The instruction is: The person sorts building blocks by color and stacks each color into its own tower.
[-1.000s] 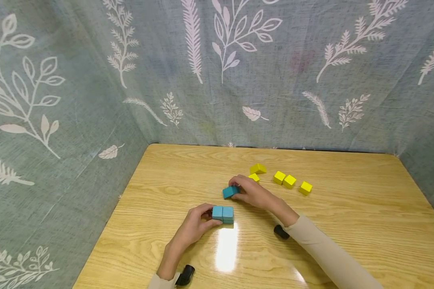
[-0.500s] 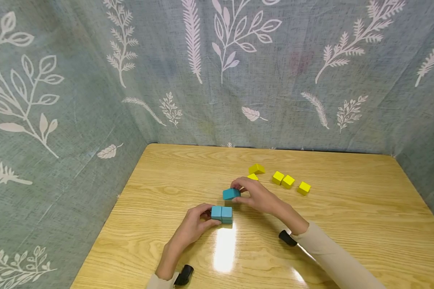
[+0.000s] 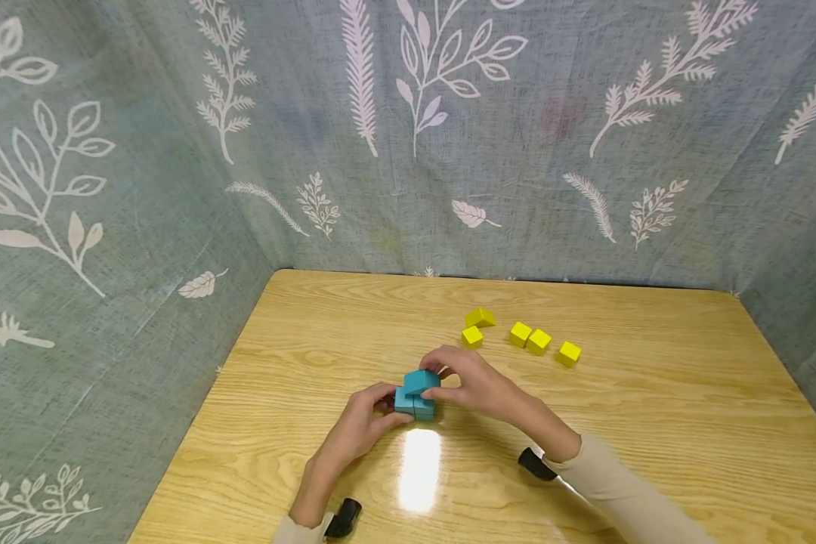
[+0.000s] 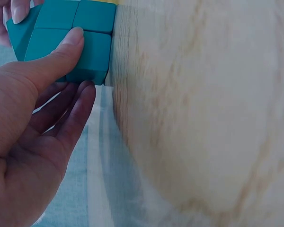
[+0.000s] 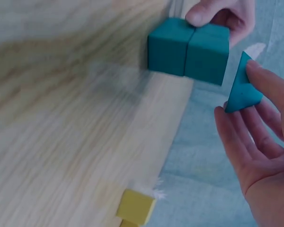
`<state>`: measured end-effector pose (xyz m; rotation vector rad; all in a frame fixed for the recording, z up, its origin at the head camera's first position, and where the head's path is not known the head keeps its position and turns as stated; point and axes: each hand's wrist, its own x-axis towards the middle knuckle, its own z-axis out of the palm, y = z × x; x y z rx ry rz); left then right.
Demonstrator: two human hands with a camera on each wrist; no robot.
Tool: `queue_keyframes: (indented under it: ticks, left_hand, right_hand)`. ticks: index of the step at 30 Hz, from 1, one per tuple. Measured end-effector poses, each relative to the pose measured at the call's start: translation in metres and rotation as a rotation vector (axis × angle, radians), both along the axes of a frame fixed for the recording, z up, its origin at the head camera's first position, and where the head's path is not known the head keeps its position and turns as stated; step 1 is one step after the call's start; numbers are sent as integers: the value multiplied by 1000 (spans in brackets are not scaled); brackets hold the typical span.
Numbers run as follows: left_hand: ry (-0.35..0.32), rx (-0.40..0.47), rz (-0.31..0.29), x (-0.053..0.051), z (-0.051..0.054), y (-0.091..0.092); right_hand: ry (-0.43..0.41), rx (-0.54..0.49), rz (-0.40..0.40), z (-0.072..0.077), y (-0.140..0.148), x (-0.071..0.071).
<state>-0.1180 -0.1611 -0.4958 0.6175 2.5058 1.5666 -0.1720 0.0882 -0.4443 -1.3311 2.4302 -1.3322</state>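
Several blue cubes [image 3: 404, 404] stand stacked two high and two wide on the wooden table. My left hand [image 3: 360, 423] pinches the stack from its left side. The thumb lies across the front faces of the cubes [image 4: 97, 18] in the left wrist view, with the fingers behind. Over the stack, my right hand [image 3: 479, 384] holds a blue triangular block [image 3: 418, 381] between thumb and fingers. In the right wrist view a narrow gap separates this triangular block [image 5: 242, 89] from the upper cubes [image 5: 168, 47]. The lower cubes are partly hidden in the head view.
Farther back on the table [image 3: 353, 317] lie a yellow triangular block [image 3: 480, 318] and several yellow cubes [image 3: 539, 342]. A grey-green leaf-patterned cloth [image 3: 394, 204] hangs behind the table and along its left. Black devices [image 3: 537, 464] sit at both wrists.
My right hand has brought the blue triangular block toward me and slightly left, from behind the stack to over it. A yellow cube has come into full view. The left hand keeps its hold.
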Motion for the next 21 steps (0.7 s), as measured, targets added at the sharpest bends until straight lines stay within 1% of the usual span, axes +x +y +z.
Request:
queue_keyframes:
  ticks: [5, 11, 16, 21]
  left_hand:
    - [6, 9, -3, 0, -1, 1]
    - [2, 16, -20, 1, -1, 1]
    - [6, 13, -21, 1, -1, 1]
    - [25, 4, -17, 1, -1, 0]
  right_hand:
    - [30, 6, 3, -4, -5, 6]
    - [32, 4, 16, -6, -9, 11]
    - [43, -13, 36, -9, -11, 11]
    - [51, -19, 47, -11, -12, 10]
